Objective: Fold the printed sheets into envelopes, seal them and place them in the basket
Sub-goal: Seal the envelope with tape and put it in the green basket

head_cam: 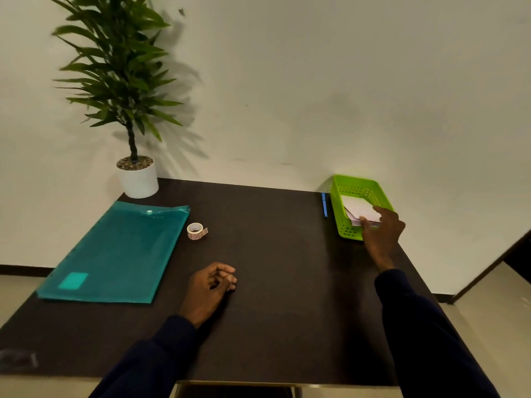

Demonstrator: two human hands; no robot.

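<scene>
From the head view, the dark surface [273, 297] is carrying everything. At its far right corner the green basket [338, 216] is sitting, and the right hand [382, 228] is reaching into it from the near side. Its thumb and fingers are pinching the near end of a folded white envelope [359, 208], which is lying inside the basket on top of other pale paper. How many pieces are lying beneath it cannot be told.

The left hand [214, 282] is resting on the surface near the middle, closer to the near edge. Its fingers are curling loosely inward and gripping nothing. Dark sleeves are covering both forearms.

A blue pen [324, 205] is lying just beside the basket's left wall, pointing toward the far edge. Along the left side a teal plastic folder [115, 254] is lying flat at a slant, and a small roll of tape [196, 231] is sitting just beside the folder's right edge, with a short tail of tape sticking out. At the far left corner a potted plant [138, 179] is standing upright in a white pot against the wall.
</scene>
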